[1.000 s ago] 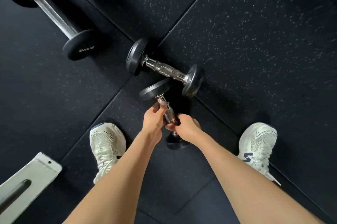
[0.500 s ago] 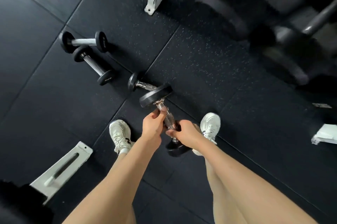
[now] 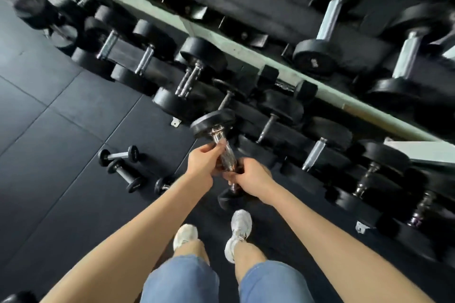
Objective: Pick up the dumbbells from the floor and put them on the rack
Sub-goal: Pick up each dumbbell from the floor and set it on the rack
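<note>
**A:** What have the hands got?

**B:** I see one dumbbell held off the floor, in the middle of the view, in front of the rack; the left hand has its fingers closed round the far part of the chrome handle, just under the far head; the right hand is clamped on the near part, just above the near head; the bar tilts, far head higher and a little left.

**A:** And the others?

**B:** Two small dumbbells lie touching on the floor to the left; a third one shows partly beside my left forearm; the rack runs across the far side from left to right, its tiers loaded with black-headed dumbbells, some blurred.

**A:** Where am I standing?

**B:** Near the rack's lower tier; two white shoes below the held dumbbell, blue shorts at the near edge.
</note>
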### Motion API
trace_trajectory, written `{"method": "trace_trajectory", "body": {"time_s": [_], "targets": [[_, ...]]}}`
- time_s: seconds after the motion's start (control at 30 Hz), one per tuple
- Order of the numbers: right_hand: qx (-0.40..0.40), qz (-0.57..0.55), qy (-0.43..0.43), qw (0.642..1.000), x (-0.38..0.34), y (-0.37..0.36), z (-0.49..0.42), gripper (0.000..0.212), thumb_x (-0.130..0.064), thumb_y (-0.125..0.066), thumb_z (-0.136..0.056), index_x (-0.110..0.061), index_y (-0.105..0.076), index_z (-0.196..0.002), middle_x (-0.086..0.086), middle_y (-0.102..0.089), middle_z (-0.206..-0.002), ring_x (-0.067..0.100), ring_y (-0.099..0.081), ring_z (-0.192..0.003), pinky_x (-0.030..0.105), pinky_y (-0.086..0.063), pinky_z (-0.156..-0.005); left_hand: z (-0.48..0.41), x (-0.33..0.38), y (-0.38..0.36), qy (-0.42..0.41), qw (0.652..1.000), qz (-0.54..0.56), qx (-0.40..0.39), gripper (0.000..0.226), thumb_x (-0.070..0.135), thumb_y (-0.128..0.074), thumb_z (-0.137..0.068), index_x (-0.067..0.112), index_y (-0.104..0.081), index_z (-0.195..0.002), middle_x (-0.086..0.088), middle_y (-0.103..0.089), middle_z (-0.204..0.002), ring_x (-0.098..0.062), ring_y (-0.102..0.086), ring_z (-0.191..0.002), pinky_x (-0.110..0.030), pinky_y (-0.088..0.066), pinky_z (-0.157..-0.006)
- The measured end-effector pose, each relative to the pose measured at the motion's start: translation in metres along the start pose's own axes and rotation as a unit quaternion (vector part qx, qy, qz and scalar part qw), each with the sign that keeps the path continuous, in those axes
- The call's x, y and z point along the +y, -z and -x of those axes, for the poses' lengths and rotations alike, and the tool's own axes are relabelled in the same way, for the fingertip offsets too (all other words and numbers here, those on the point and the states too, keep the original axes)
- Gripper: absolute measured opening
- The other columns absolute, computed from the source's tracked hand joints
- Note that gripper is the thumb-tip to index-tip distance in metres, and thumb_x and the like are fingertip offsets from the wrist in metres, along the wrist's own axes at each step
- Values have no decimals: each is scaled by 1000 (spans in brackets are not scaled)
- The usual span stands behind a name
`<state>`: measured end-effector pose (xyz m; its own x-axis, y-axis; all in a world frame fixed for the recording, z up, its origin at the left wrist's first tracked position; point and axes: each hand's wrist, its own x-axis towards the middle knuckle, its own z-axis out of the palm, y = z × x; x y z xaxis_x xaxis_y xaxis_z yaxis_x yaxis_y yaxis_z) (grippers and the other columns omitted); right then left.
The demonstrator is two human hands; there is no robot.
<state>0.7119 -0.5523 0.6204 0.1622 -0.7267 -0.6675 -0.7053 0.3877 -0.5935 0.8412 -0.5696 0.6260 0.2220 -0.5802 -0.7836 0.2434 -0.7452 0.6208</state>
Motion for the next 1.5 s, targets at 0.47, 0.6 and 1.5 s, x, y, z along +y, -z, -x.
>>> {"method": "trace_trajectory", "body": {"time_s": [0.47, 0.6, 1.5], "targets": [[154, -99, 48, 982, -41, 180, -14, 31, -47, -66, -80, -23, -70, -100, -2, -74, -91, 22, -67, -90, 39, -52, -80, 16, 159, -154, -100, 992, -34, -66, 35, 26, -77, -77, 8, -69, -106, -14, -71, -100, -26, -68, -80, -37, -59, -69], [189, -132, 49, 972, -60, 210, -43, 28, -44, -66, -81, -18, -70, -90, -1, -70, -81, 24, -66, -83, 33, -43, -65, -6, 200, -183, -117, 989, -44, -76, 41, 25, -79, -75, 3, -68, -109, -16, -69, -101, -27, -67, -82, -37, -59, -68], [211, -343, -93, 910, -180, 233, -311, 39, -38, -62, -88, -4, -61, -107, 12, -71, -102, 28, -67, -97, 38, -52, -87, -242, 372, -225, -176, 906, -374, -92, 35, 28, -74, -80, 9, -71, -110, -3, -68, -85, -21, -66, -83, -42, -57, -86]]}}
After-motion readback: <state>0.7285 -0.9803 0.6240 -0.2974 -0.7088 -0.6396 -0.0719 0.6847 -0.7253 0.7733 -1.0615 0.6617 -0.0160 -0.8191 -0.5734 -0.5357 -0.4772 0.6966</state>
